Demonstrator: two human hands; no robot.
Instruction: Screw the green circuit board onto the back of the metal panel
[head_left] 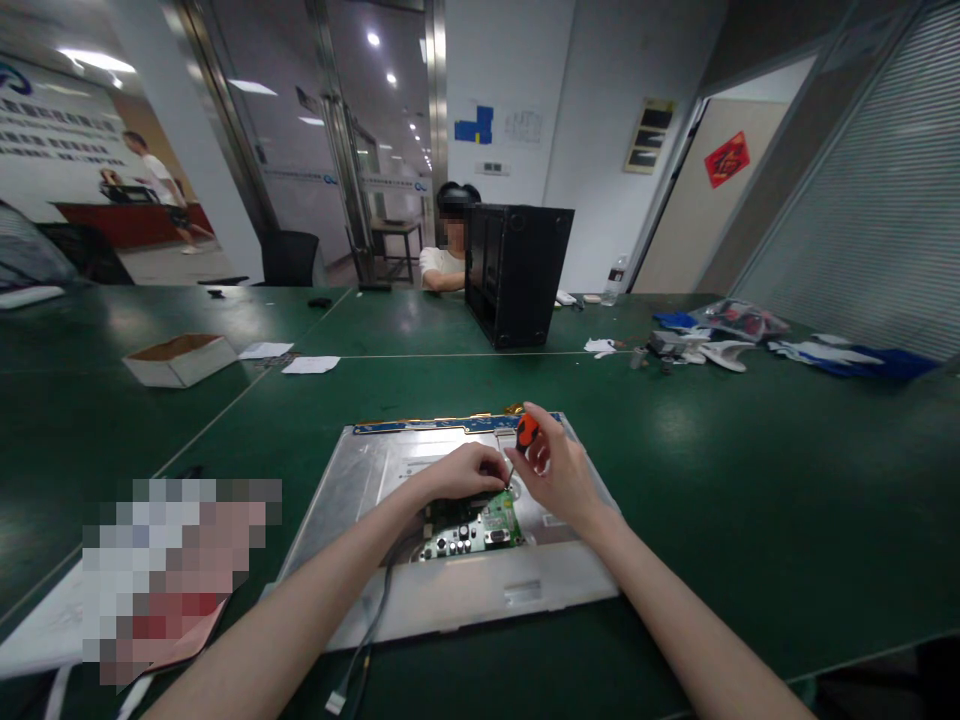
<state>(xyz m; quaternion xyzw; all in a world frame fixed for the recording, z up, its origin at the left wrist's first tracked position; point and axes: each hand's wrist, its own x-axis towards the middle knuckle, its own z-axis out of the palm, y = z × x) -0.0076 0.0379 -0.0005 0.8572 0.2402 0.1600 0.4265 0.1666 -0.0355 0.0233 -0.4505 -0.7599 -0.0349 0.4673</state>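
Note:
A flat metal display panel (352, 500) lies on the green table in front of me. On it sits a green circuit board (499, 515) with several small components. My right hand (562, 470) is closed around a screwdriver (528, 430) with an orange and black handle. The screwdriver's shaft points down to the board's far edge. Close to that tip, my left hand (469, 470) has its fingers pinched together; whatever they hold is hidden. Grey cables (384, 600) trail from the board over the panel's near edge.
A black computer case (517, 275) stands across the table, with a person (442, 265) partly behind it. An open cardboard box (181, 360) and papers (311, 365) lie at the left. Bags and loose parts (705, 340) are on the right; a bottle (613, 280) stands farther back.

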